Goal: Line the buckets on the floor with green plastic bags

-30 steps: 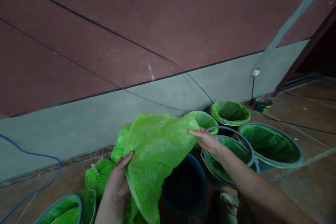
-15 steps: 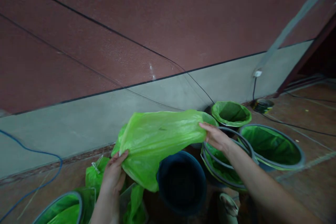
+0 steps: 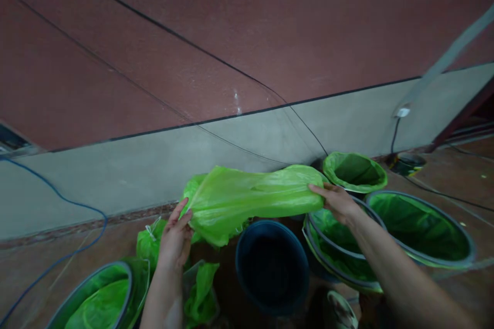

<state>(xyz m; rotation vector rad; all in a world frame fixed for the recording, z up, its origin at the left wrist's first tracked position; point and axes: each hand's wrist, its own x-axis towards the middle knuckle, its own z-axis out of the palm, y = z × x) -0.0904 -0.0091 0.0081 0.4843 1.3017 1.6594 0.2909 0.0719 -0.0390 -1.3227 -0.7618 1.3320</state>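
Observation:
A bright green plastic bag (image 3: 250, 193) stretches sideways between my two hands, in front of the wall. At its left end, my left hand (image 3: 177, 236) pinches an edge between thumb and fingers. My right hand (image 3: 337, 203) grips the other end, with the thumb on top and the fingers partly hidden behind the plastic. Just below the bag stands a dark blue bucket (image 3: 239, 262) with no liner showing in it. More green bags (image 3: 203, 293) lie crumpled in a small pale container left of the bucket.
Several green-lined bins stand to the right, including a round one (image 3: 469, 249) and one by the wall (image 3: 355, 172). Another lined bin (image 3: 129, 277) is at lower left. A blue cable (image 3: 69, 200) runs at left; a small can (image 3: 407, 164) sits near the wall.
The bag has narrowed and gathered into lengthwise folds, with its lower edge lifted off the blue bucket. The view has shifted a little to the left.

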